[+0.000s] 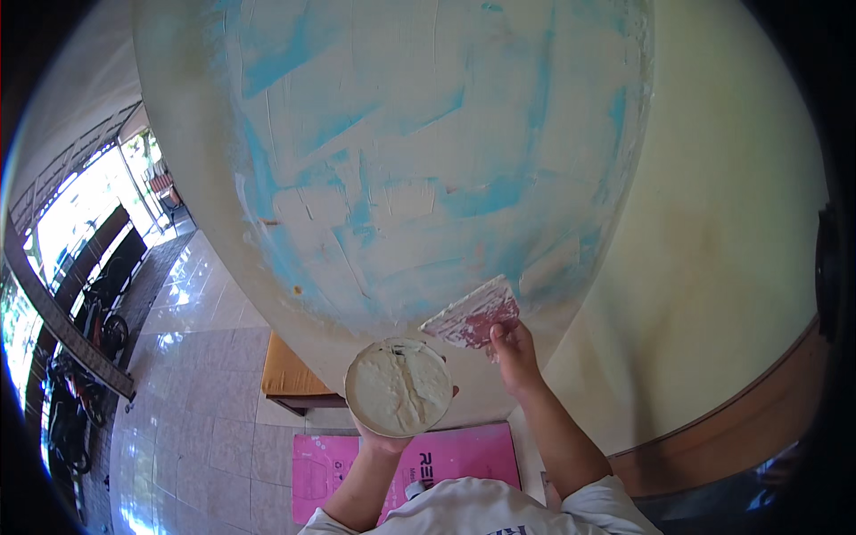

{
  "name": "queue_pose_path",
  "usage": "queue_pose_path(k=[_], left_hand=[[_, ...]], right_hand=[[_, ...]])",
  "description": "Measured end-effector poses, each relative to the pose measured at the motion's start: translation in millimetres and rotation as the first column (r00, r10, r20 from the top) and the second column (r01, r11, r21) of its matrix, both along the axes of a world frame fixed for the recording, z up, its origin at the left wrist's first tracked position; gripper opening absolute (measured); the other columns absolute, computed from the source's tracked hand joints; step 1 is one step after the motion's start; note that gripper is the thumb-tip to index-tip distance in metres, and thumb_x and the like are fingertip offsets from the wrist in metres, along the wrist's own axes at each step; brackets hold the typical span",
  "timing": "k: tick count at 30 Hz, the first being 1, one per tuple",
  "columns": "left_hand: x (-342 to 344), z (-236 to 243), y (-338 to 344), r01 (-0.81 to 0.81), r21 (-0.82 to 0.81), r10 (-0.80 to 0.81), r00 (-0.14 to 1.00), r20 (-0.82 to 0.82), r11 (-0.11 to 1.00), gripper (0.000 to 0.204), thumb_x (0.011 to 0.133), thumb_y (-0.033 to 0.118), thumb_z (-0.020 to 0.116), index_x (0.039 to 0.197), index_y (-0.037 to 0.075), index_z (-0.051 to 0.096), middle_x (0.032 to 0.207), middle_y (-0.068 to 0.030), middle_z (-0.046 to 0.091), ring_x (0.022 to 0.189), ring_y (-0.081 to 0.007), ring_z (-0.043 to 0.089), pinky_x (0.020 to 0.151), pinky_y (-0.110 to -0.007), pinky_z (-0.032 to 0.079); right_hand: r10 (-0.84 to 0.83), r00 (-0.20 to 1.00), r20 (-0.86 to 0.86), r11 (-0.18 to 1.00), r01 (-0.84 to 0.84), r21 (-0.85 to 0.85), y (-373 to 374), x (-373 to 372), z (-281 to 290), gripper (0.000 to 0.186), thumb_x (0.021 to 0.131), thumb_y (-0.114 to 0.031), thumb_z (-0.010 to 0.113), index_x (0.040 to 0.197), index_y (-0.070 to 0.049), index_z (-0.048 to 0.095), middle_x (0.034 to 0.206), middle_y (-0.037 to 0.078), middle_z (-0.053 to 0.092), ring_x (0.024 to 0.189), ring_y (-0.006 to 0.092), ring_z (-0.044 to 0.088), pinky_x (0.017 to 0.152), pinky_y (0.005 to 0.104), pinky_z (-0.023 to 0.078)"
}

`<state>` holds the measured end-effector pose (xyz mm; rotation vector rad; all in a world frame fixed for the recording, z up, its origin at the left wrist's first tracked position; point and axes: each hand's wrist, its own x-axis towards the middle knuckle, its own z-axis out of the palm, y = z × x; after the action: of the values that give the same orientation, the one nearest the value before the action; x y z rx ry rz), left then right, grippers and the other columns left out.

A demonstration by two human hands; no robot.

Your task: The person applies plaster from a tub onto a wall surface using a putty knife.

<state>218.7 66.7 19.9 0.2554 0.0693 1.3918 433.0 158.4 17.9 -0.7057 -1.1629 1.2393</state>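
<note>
My left hand [385, 437] holds up a round tub [349, 392] from below, its fingers curled around the side. Thick off-white putty [399, 389] fills the tub, with a ridge and a groove across its surface. In my right hand [514, 355] is a pink, putty-smeared scraper [489, 323], gripped between thumb and fingers. Its blade edge tilts up toward the wall just above and right of the tub; whether it touches the wall I cannot tell. The wall [401, 160] ahead carries streaky white putty over light-blue paint.
A pink cardboard sheet [312, 473] lies on the tiled floor [201, 419] beneath me. An orange-topped bench [294, 367] stands against the wall at left. Motorcycles [98, 334] are parked beyond at far left. A brown curved piece [713, 437] runs along the right wall.
</note>
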Motion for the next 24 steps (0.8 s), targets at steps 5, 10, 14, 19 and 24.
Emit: queue_pose_path(k=[5, 10, 14, 19, 24], left_hand=[[-24, -6, 1, 0.056, 0.031, -0.054, 0.995, -0.084, 0.998, 0.081, 0.093, 0.071, 0.042, 0.155, 0.020, 0.035, 0.158, -0.0151, 0.036, 0.145, -0.0440, 0.034, 0.114, -0.078, 0.020], [-40, -16, 2, 0.058, 0.139, -0.039, 0.990, -0.136, 0.989, 0.083, 0.092, 0.072, 0.042, 0.155, 0.019, 0.034, 0.159, -0.0157, 0.035, 0.146, -0.0447, 0.031, 0.113, -0.079, 0.018], [-47, -15, 2, 0.040, 0.153, -0.009, 0.979, -0.201, 0.987, 0.084, 0.093, 0.071, 0.044, 0.157, 0.018, 0.029, 0.159, -0.0174, 0.032, 0.146, -0.0460, 0.029, 0.111, -0.081, 0.020], [-59, -16, 4, 0.070, 0.134, -0.067, 0.997, -0.028, 0.988, 0.086, 0.092, 0.070, 0.046, 0.158, 0.018, 0.027, 0.158, -0.0188, 0.033, 0.144, -0.0474, 0.031, 0.108, -0.082, 0.027], [-59, -17, 6, 0.034, 0.136, -0.006, 0.981, -0.195, 0.990, 0.084, 0.092, 0.070, 0.047, 0.156, 0.018, 0.031, 0.156, -0.0180, 0.036, 0.143, -0.0480, 0.034, 0.107, -0.083, 0.025]], right_hand=[[-0.397, 0.889, 0.229, 0.895, 0.320, 0.311, 36, 22, 67, 0.025, 0.099, -0.028, 0.066, 0.099, -0.003, 0.065, 0.080, 0.001, 0.064, 0.068, 0.0090, 0.057, 0.063, 0.0261, 0.045], [-0.585, 0.542, 0.603, 0.809, 0.332, 0.485, 58, 31, 146, 0.036, 0.097, -0.037, 0.066, 0.093, -0.002, 0.066, 0.073, 0.013, 0.067, 0.067, 0.0259, 0.065, 0.063, 0.0360, 0.050], [-0.717, 0.148, 0.681, 0.671, 0.413, 0.616, 72, 50, 158, 0.050, 0.097, -0.049, 0.060, 0.093, 0.000, 0.066, 0.080, 0.017, 0.070, 0.078, 0.0392, 0.068, 0.070, 0.0504, 0.050], [-0.742, 0.436, 0.509, 0.669, 0.450, 0.591, 74, 97, 138, 0.042, 0.098, -0.044, 0.062, 0.099, -0.002, 0.070, 0.084, 0.017, 0.072, 0.079, 0.0368, 0.070, 0.070, 0.0452, 0.052], [-0.701, 0.333, 0.631, 0.700, 0.153, 0.697, 55, 30, 160, 0.042, 0.095, -0.045, 0.064, 0.095, -0.004, 0.069, 0.083, 0.018, 0.071, 0.077, 0.0373, 0.068, 0.068, 0.0474, 0.052]])
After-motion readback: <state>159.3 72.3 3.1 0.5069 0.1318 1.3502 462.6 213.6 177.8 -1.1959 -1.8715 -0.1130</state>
